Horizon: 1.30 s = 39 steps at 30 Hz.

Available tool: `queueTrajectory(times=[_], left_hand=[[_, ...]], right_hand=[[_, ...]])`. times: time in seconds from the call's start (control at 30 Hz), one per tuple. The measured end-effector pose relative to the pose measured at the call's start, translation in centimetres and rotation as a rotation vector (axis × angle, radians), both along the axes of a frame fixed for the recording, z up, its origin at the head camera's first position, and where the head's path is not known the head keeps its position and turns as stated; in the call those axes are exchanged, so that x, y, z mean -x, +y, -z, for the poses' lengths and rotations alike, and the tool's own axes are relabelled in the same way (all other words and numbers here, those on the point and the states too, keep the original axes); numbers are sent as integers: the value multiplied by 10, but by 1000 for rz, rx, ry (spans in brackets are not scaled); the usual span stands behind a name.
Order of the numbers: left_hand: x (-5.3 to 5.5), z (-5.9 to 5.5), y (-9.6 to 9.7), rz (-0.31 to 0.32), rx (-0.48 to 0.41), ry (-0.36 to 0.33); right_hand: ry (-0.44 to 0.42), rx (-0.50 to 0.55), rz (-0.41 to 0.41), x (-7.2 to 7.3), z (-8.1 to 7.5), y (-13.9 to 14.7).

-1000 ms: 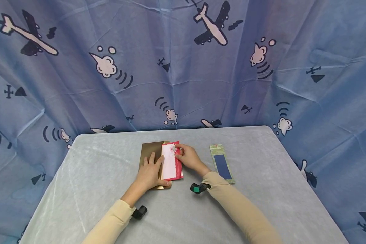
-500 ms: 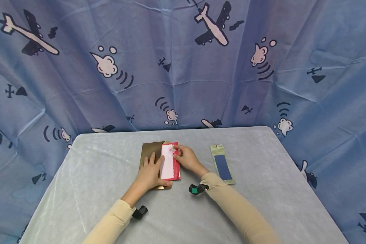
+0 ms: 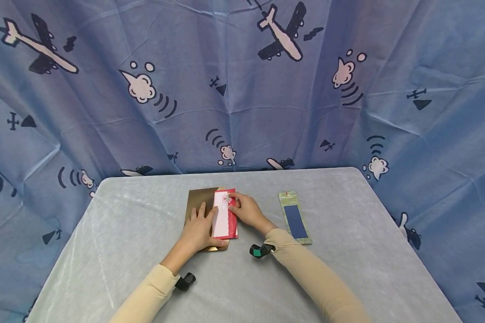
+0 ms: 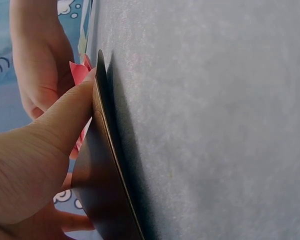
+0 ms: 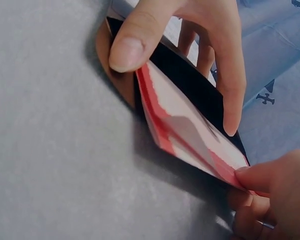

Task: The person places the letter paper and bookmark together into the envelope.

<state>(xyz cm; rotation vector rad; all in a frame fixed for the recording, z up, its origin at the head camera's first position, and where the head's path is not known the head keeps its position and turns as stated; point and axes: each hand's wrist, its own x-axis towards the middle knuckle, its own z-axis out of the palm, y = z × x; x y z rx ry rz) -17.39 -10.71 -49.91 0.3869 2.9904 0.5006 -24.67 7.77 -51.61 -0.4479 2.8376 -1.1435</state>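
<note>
A flat gold-brown folder-like piece (image 3: pixel 196 196) lies on the table, dark on its upper face in the right wrist view. My left hand (image 3: pixel 198 229) rests on it with fingers spread and straight, the thumb near its lower edge. A red and white paper card (image 3: pixel 221 222), with a small flower-like ornament near its top, overlaps the right part of the gold-brown piece. At the card's right edge, my right hand (image 3: pixel 248 211) pinches it between thumb and fingers. The right wrist view shows the card (image 5: pixel 190 125) with its near layer bent a little open.
A narrow green card with a dark blue panel (image 3: pixel 295 220) lies to the right of my right hand. All of this is on a table (image 3: pixel 105 215) with a pale grey cover. A blue curtain (image 3: pixel 242 89) printed with planes hangs behind its far edge.
My right hand has shifted slightly left, carrying the red and white card a little further over the gold-brown piece. The left hand has stayed in place.
</note>
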Motion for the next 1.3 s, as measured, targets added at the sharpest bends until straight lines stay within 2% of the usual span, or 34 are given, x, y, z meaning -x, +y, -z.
queueTrajectory(times=[0.23,0.6,0.87,1.1,1.3], left_hand=[[0,0,1,-2,13,12],[1,1,1,-2,28,9],[1,1,0,-4,25,-1],[1,1,0,-4,23,-12],[1,1,0,-5,20,-12]], right_hand=[[25,-41,-17,1,2,1],[57,-6,-16,1,-1,12],[82,-139,-28,3,2,24],[52,-177,-79,3,3,31],[64,-215,-102,3,5,31]])
